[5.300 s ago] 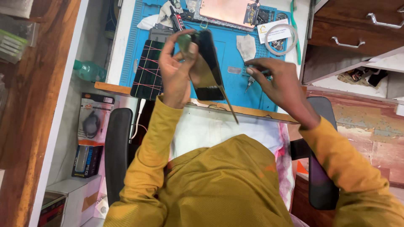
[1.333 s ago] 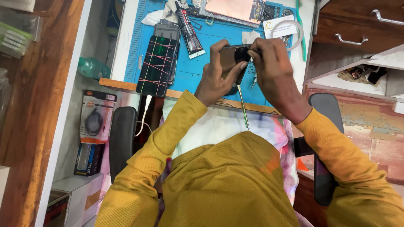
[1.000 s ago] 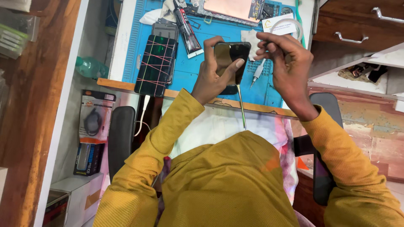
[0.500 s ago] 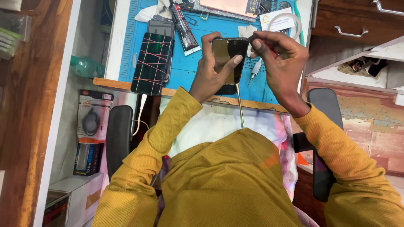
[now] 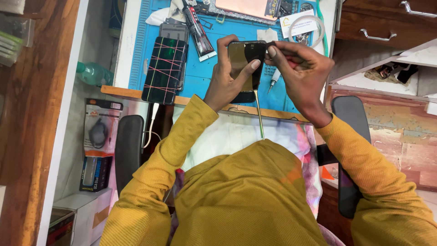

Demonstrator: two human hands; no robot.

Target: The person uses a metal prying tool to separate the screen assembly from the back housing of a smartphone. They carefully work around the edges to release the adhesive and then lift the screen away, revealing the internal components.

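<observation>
Two hands, one phone: steady the frame, work the top edge

Far left on the blue mat (image 5: 214, 73) lies a second phone bound with rubber bands (image 5: 164, 69), and a black glue tube (image 5: 199, 31) lies just beside it. Next, the left hand (image 5: 226, 77) is closed around a dark phone (image 5: 246, 64) held above the mat, thumb pressed on its glass. The right hand (image 5: 298, 68) pinches something small at the phone's top right corner; what it is cannot be told. A firm left grip and light, even fingertip pressure suit this best, I judge.
</observation>
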